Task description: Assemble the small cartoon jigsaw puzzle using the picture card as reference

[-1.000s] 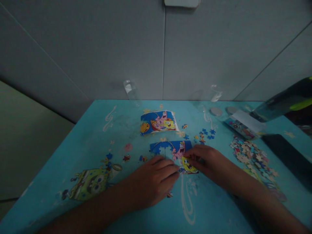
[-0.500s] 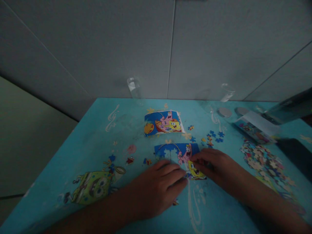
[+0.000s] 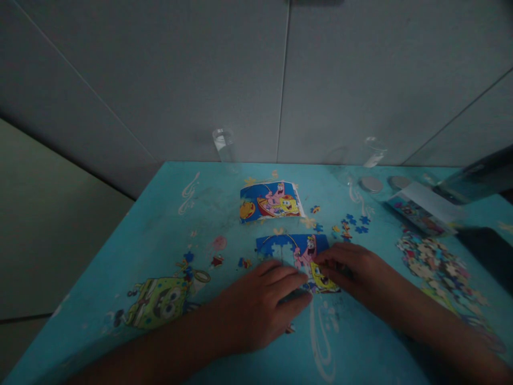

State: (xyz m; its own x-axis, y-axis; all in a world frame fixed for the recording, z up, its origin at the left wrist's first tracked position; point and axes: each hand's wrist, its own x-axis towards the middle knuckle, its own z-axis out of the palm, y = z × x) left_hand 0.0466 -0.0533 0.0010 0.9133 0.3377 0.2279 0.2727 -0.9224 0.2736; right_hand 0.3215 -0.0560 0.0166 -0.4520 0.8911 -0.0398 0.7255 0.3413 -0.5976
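A partly assembled jigsaw puzzle (image 3: 311, 247) lies flat on the table, showing a pink starfish and a yellow sponge figure on blue. A gap with a notched edge breaks its left part. My left hand (image 3: 266, 307) rests at its lower left, fingers stretched out and thumb apart, fingertips touching or close above the lower edge. At the right edge, by the yellow figure, my right hand (image 3: 352, 267) has its fingertips pinched together; whatever lies between them is hidden. Behind the puzzle is a picture card (image 3: 272, 200) with the same scene.
Loose pieces (image 3: 356, 222) lie right of the puzzle, others (image 3: 245, 262) to its left. A pile of pieces (image 3: 441, 267) spreads at the right, near a printed box (image 3: 420, 211), a dark flat object (image 3: 487, 256) and round lids (image 3: 371, 184). Clear jars (image 3: 225, 147) stand by the wall.
The view has shifted slightly. My left thumb and fingers have parted a little near the puzzle's lower edge. The right hand stays pinched at the right edge.
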